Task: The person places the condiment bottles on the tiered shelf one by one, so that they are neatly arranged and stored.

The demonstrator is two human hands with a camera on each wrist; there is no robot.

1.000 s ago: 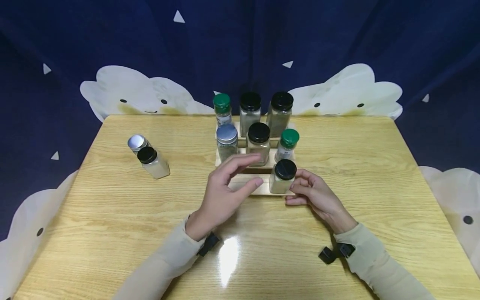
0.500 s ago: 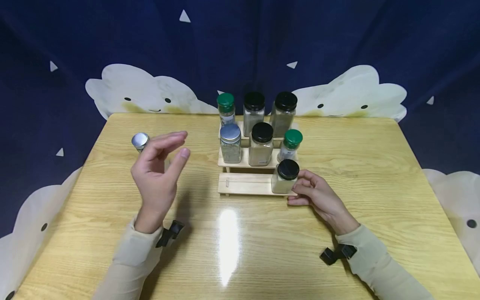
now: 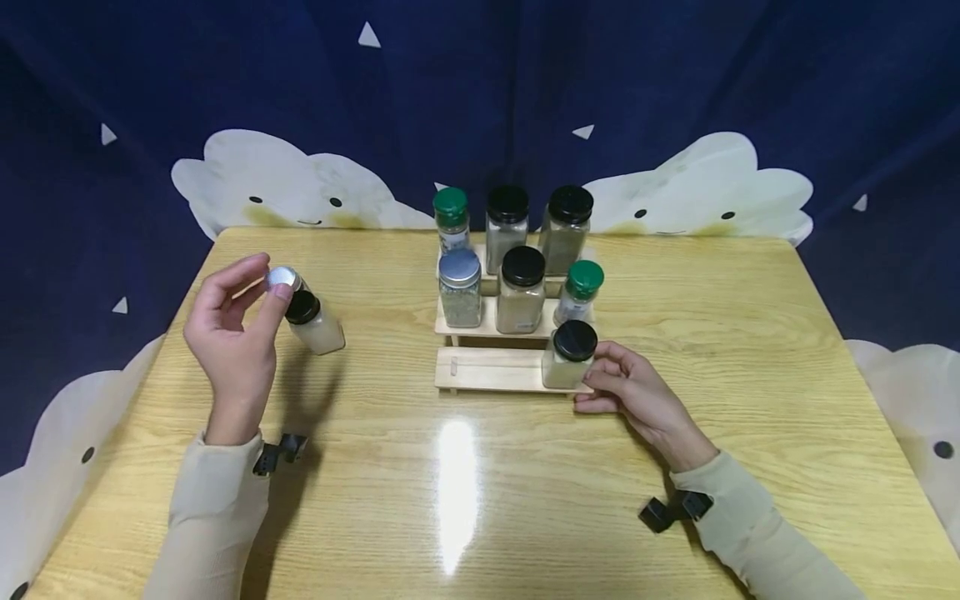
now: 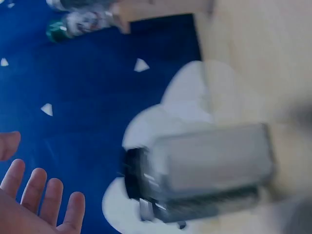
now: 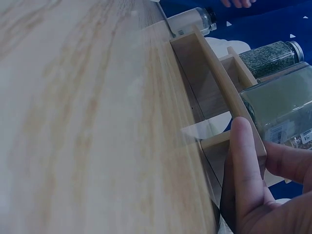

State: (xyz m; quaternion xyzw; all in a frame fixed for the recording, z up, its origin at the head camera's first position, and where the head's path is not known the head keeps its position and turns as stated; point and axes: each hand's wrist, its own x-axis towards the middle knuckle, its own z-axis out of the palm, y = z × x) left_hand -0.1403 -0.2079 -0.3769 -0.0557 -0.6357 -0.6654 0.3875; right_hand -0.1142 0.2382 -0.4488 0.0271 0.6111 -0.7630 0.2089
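My left hand (image 3: pixel 236 342) is at the left side of the table, fingers loosely bent and apart from the thumb. It is beside the silver-lidded spice jar (image 3: pixel 283 278), and the left wrist view shows nothing between its fingers. Against that jar stands a black-lidded jar of pale powder (image 3: pixel 321 332); it is blurred in the left wrist view. My right hand (image 3: pixel 637 392) grips the right end of the tiered wooden spice rack (image 3: pixel 495 368), thumb and fingers around the lowest shelf in the right wrist view. Just inside its fingertips, a black-lidded jar (image 3: pixel 567 367) stands on that shelf.
Spice jars fill the upper two tiers: a green-lidded one (image 3: pixel 452 217), a grey-lidded one (image 3: pixel 461 292), a second green-lidded one (image 3: pixel 583 287) and several black-lidded. Left of the jar, the lowest shelf is bare wood. A dark blue curtain (image 3: pixel 465 83) hangs behind the table.
My left hand has moved from in front of the rack leftward across the table to the two jars there. My right hand keeps its grip on the rack end.
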